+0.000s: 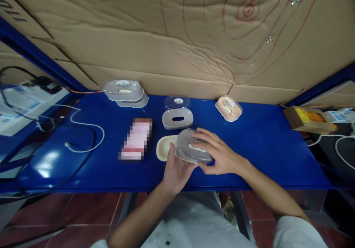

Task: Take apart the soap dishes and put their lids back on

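Grey case [184, 148] w/ clear cover is up in both hands, over near side of blue table [260, 159], w/ cardboard wall [124, 37] behind. On the table, back L: stack of covered cases [133, 89]; nearer, a phone-like item [135, 140], pixelated. L hand [177, 174] cups case from below, thumb up its side; R hand [222, 153] has fingers spread over top, thumb at near edge, so case is gripped btwn them. Mid-table: grey slotted piece [168, 117], uncovered; cream tray [163, 148], open, partly hidden by case (can't tell if touching); peach case [235, 110], covered, back R; loose clear cover [169, 101] just behind slotted piece. Looks part-way: stack, peach & held one appear assembled; slotted piece, tray & loose cover prob. still left, lying apart.
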### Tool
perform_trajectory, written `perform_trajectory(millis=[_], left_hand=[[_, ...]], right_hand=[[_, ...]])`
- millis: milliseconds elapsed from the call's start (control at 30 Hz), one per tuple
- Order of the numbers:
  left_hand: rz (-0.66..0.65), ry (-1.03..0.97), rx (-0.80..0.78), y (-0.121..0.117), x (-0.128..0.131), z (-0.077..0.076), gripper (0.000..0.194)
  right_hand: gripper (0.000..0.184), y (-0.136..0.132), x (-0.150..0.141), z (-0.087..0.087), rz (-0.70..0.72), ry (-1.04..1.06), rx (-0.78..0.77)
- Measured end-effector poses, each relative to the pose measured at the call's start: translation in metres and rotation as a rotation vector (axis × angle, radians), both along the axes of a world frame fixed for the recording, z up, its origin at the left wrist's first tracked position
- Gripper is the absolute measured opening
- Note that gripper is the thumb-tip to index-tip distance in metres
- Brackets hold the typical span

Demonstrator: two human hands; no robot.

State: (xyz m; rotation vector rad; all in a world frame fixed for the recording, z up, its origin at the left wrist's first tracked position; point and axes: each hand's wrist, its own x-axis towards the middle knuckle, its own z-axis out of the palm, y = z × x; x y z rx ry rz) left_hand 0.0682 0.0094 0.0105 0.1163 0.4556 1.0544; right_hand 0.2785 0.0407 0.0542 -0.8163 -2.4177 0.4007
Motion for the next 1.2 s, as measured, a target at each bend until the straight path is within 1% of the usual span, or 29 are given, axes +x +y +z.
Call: perform_trajectory(millis=[133, 267, 333, 467, 533, 667, 800, 900, 1000, 1067, 1200], left_hand=[[-0.023, 0.076, -0.032, 0.004, 0.000, 0.012, 0.050], [0.003, 0.146, -0.054, 0.010, 0.002, 0.025, 0.053], [0.002, 0.150, -0.067, 0.012, 0.003, 0.030, 0.054], [-0.018, 0.145, -0.092, 0.016, 0.006, 0.039, 0.058], [-0.027, 0.148, -0.074, 0.018, 0.007, 0.041, 0.061], [-0.105, 0.148, 0.033, 0.021, 0.002, 0.038, 0.065], [-0.181, 0.144, 0.129, 0.020, -0.003, 0.033, 0.066], [-0.188, 0.160, 0.151, 0.018, -0.004, 0.031, 0.065], [-0.198, 0.155, 0.174, 0.017, -0.004, 0.031, 0.065], [-0.208, 0.132, 0.181, 0.016, -0.004, 0.032, 0.066], [-0.204, 0.125, 0.162, 0.019, -0.002, 0.030, 0.071]], right_hand=[[0.067, 0.001, 0.000, -0.005, -0.018, -0.047, 0.069], [0.072, -0.001, 0.001, -0.009, -0.064, -0.107, 0.111], [0.078, -0.001, 0.002, -0.010, -0.065, -0.060, 0.110], [0.084, 0.002, 0.004, -0.011, -0.080, 0.111, 0.081], [0.084, 0.003, 0.005, -0.010, -0.084, 0.105, 0.069], [0.086, 0.003, 0.006, -0.004, -0.063, 0.058, 0.055], [0.081, 0.001, 0.004, 0.001, -0.061, 0.088, 0.005], [0.079, 0.000, 0.006, 0.002, -0.059, 0.107, 0.009], [0.080, 0.002, 0.009, 0.001, -0.015, 0.091, 0.052], [0.081, 0.004, 0.010, 0.000, 0.000, 0.091, 0.048], [0.085, 0.005, 0.006, -0.005, -0.040, 0.072, 0.030]])
